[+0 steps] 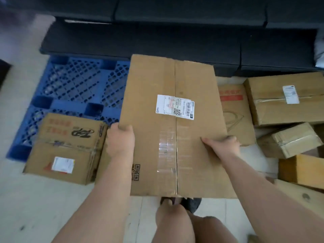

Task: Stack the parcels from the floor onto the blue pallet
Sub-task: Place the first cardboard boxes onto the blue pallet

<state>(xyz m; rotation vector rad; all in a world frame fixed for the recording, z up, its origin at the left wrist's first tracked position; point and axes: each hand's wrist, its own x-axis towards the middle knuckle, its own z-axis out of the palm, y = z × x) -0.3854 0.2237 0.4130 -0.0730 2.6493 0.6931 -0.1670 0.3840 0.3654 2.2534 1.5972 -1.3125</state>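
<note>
There's just one camera, worn on the person's head, looking forward and steeply down past the forearms to the floor (43, 199). It sits close above the big box (173, 127), which fills the middle of the wide-angle view. Left of that box the blue pallet (70, 88) shows; right of it, more parcels (284, 99); beyond it, a dark sofa (157, 37). The edges bend and blur.

Left grip (121, 137), right grip (221, 146) clamped.

Soft, even indoor light, faint shadows, motion blur toward the edges — wide-angle bending, centre sharper
</note>
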